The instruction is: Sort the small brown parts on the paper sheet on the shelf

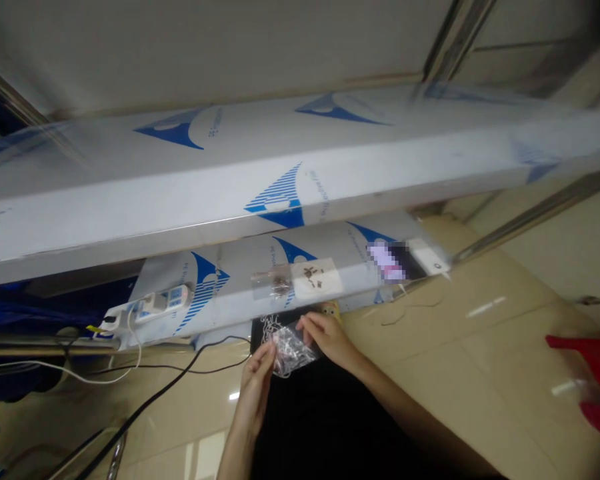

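Observation:
A crinkled clear plastic bag (296, 352) is stretched between my two hands above the dark clothing on my lap. My left hand (257, 373) pinches its left edge between thumb and fingers. At the bag's upper right, my right hand (326, 335) has its thumb and fingertips closed on the plastic. What the bag contains, if anything, is too blurred to name. White cord-like strands (270, 327) lie just behind the bag. On the lower shelf beyond my hands, small brown pieces (314, 281) rest on a white square sheet, beside another clear bag (275, 283) with brownish bits in it.
The lower shelf (240, 300) holds a white power strip (163, 303) at the left and a phone (395, 261) at the right. An upper ledge (205, 193) overhangs it. A black cable (175, 380) runs at my left; a red object (590, 373) stands far right.

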`<state>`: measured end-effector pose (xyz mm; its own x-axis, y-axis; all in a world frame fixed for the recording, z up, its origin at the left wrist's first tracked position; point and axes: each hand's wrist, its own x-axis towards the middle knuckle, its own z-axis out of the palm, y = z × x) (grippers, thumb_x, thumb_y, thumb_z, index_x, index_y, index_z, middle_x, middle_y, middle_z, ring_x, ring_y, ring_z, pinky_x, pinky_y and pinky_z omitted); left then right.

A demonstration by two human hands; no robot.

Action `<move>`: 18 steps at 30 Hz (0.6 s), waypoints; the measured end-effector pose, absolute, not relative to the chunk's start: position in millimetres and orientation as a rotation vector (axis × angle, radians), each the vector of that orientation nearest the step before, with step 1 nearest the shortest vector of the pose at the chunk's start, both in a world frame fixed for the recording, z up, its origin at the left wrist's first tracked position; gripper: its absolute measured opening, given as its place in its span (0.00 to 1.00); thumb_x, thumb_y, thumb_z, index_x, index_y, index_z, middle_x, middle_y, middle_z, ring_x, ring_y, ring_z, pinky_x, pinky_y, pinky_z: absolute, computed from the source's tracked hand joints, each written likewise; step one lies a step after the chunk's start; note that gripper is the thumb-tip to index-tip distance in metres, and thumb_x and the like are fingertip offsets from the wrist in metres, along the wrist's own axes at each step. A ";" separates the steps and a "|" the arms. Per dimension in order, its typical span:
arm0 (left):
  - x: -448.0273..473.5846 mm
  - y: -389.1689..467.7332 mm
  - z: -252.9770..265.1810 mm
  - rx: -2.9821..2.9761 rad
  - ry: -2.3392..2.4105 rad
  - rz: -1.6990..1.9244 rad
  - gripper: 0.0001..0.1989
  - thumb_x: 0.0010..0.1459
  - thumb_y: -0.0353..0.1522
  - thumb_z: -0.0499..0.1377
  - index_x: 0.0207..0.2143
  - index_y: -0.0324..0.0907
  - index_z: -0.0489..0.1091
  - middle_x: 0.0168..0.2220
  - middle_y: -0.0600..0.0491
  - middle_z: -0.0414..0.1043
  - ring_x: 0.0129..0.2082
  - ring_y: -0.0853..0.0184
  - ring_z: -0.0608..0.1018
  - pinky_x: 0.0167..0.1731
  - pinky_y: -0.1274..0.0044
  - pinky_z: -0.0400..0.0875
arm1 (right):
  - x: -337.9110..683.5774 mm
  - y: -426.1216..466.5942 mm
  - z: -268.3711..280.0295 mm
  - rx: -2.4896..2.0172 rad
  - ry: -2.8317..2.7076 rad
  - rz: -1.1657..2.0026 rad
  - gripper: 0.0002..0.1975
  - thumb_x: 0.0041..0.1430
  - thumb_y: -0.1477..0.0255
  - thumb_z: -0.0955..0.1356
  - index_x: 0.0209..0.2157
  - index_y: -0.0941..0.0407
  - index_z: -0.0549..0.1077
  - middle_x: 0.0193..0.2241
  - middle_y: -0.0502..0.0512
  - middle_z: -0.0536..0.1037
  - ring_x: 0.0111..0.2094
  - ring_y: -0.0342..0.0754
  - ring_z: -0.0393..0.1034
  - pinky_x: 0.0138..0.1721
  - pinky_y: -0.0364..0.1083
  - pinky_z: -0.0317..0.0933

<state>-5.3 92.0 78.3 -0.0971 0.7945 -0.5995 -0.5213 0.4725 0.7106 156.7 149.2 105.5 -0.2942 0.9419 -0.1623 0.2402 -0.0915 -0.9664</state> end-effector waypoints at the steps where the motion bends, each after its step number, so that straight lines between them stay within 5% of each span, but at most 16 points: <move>1: -1.9 91.8 83.4 0.303 1.237 1.090 0.22 0.37 0.39 0.66 0.36 0.37 0.73 0.37 0.45 0.75 0.37 0.63 0.76 0.40 0.75 0.68 | 163.7 147.9 107.4 -1.338 -1.514 1.427 0.16 0.59 0.65 0.58 0.28 0.57 0.71 0.17 0.48 0.71 0.19 0.41 0.66 0.23 0.40 0.60; 7: 15.6 92.3 102.4 0.441 1.338 0.992 0.17 0.38 0.37 0.66 0.33 0.38 0.75 0.34 0.48 0.76 0.36 0.65 0.76 0.43 0.74 0.66 | 193.0 129.8 122.7 -1.501 -1.458 0.914 0.11 0.50 0.71 0.65 0.38 0.54 0.72 0.38 0.55 0.74 0.38 0.47 0.68 0.36 0.44 0.63; 18: 39.9 84.9 138.3 0.712 1.360 0.985 0.13 0.41 0.38 0.64 0.26 0.38 0.76 0.27 0.50 0.76 0.28 0.66 0.75 0.33 0.77 0.68 | 183.3 84.1 151.9 -1.369 -1.632 1.166 0.10 0.51 0.70 0.66 0.36 0.53 0.76 0.29 0.52 0.76 0.28 0.42 0.70 0.25 0.39 0.61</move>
<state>39.9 84.9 138.3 -0.0601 0.8868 -0.4582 -0.1584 0.4447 0.8816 183.3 84.1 151.9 -0.1980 0.9796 -0.0351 0.3510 0.0374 -0.9356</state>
